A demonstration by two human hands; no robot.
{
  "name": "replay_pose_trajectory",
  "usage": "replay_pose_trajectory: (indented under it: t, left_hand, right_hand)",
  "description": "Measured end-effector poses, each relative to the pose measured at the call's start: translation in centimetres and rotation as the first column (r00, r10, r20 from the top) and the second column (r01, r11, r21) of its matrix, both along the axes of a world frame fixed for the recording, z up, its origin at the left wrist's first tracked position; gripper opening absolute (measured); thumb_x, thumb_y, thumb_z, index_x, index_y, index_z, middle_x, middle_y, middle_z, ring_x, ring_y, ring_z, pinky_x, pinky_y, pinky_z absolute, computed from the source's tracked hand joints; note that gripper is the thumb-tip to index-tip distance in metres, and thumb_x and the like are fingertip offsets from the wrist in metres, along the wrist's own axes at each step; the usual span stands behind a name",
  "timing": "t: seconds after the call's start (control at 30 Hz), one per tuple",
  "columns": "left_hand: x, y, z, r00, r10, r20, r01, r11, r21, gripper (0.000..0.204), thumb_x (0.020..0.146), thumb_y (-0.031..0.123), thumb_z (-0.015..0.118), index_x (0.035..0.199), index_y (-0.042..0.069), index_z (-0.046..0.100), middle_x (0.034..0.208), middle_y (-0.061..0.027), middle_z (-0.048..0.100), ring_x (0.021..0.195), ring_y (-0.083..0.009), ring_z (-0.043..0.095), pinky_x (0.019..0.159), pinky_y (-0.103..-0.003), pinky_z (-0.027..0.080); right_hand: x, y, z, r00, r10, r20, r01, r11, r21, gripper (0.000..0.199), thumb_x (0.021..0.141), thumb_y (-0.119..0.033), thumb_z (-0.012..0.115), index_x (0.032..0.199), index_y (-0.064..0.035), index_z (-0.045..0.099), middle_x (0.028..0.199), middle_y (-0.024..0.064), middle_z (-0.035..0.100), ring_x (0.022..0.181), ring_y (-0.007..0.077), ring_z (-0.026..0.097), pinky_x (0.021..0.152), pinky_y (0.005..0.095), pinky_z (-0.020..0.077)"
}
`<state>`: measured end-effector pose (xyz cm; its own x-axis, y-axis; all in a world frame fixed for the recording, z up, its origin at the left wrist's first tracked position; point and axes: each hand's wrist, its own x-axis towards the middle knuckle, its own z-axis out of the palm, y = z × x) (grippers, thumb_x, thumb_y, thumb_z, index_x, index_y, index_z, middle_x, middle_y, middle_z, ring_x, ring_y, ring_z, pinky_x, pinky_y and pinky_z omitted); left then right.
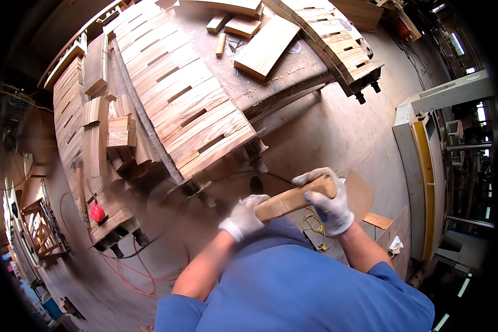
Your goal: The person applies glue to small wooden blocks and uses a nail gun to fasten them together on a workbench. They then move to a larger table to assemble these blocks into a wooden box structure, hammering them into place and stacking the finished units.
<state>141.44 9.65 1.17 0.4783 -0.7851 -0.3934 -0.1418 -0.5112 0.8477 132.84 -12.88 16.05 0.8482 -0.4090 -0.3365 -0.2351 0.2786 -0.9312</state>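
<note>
"Two sets of fingers on my line. What do you get in the head view?"

"I have both in white gloves, out in front of a blue shirt (299,282). My left fingers (255,202) are closed round one end of a wooden block (290,202). My right fingers (305,177) wrap over the other end, thumb against the side facing me."

"So where does the block sit?"

"Between the two hands, held up in the air, its right end a little farther out than its left. It's tan, with rounded corners."

"And beyond the fingers?"

"Past them, a long row of pale boards (188,110) comes to its near end, dark slots showing between some of them. Farther out I have the desk (240,91), with a wide plank (268,47) and a small wooden cylinder (221,45) on it."

"Left of the left fingers?"

"Well apart from them, a second row (66,110) carries loose wood pieces (96,138). Near its close end sits a red round object (97,213); I can't make out what it is."

"Around the right fingers?"

"Lower down, just left of that hand, I see a yellow cord (315,224) in loops. Well to the right stands a pale machine frame (409,144) with a yellow strip (423,182)."
</note>
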Motion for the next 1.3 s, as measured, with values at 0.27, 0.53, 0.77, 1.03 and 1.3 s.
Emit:
replay_pose_trajectory:
  t: [0.27, 0.53, 0.77, 1.03, 1.3]
  left_hand:
    - [1.6, 1.1, 4.1, 0.905, -0.341, 0.254, 0.335, 0.940, 0.069, 0.053, 0.078, 0.011, 0.076, 0.131, 0.012, 0.074, 0.123, -0.0142, 0.072, 0.122, -0.0371, 0.066, 0.108, -0.047, 0.053]
    - [1.4, 0.0, 5.4, 0.797, -0.091, 0.597, 0.327, 0.896, -0.301, 0.060, 0.078, 0.020, 0.087, 0.134, 0.008, 0.068, 0.134, -0.0173, 0.064, 0.129, -0.0412, 0.060, 0.117, -0.054, 0.046]
    - [15.5, 6.6, 3.6, 0.551, 0.204, 0.809, -0.236, 0.968, -0.084, 0.056, 0.096, 0.034, 0.081, 0.142, 0.007, 0.067, 0.148, -0.0212, 0.061, 0.143, -0.0434, 0.051, 0.122, -0.053, 0.041]
    - [16.9, 7.0, -0.2, 0.640, 0.123, 0.758, -0.265, 0.962, 0.068, 0.067, 0.101, 0.050, 0.071, 0.151, 0.006, 0.062, 0.161, -0.0268, 0.051, 0.156, -0.0464, 0.038, 0.129, -0.055, 0.030]
    - [16.7, 6.9, -1.1, 0.598, 0.132, 0.791, -0.264, 0.964, 0.039, 0.064, 0.100, 0.049, 0.072, 0.149, 0.007, 0.063, 0.160, -0.0290, 0.050, 0.154, -0.0488, 0.038, 0.128, -0.056, 0.031]
  right_hand:
    - [-9.2, -4.3, -3.0, 0.451, 0.361, -0.816, -0.889, 0.260, -0.377, 0.068, 0.071, -0.047, 0.092, 0.124, -0.0074, 0.076, 0.112, 0.0199, 0.079, 0.108, 0.0332, 0.076, 0.097, 0.0442, 0.0596]
    - [-19.0, 2.5, -13.0, 0.485, 0.149, -0.862, -0.788, 0.503, -0.356, 0.045, 0.073, -0.041, 0.081, 0.103, -0.0081, 0.073, 0.104, 0.0209, 0.077, 0.100, 0.0413, 0.075, 0.090, 0.0488, 0.0600]
    - [-18.0, 7.0, -13.9, 0.577, -0.036, -0.816, -0.547, 0.725, -0.418, 0.048, 0.077, -0.041, 0.080, 0.110, -0.0068, 0.073, 0.109, 0.0221, 0.077, 0.105, 0.0434, 0.074, 0.093, 0.0497, 0.0593]
    - [-18.3, 7.5, -13.7, 0.487, 0.030, -0.873, -0.715, 0.588, -0.379, 0.047, 0.077, -0.042, 0.080, 0.108, -0.0072, 0.073, 0.104, 0.0219, 0.077, 0.103, 0.0416, 0.075, 0.092, 0.0492, 0.0600]
    - [-16.8, 12.2, -15.0, 0.500, 0.260, -0.826, -0.787, 0.534, -0.309, 0.050, 0.078, -0.042, 0.078, 0.112, -0.0054, 0.074, 0.108, 0.0250, 0.077, 0.108, 0.0427, 0.074, 0.098, 0.0476, 0.0583]
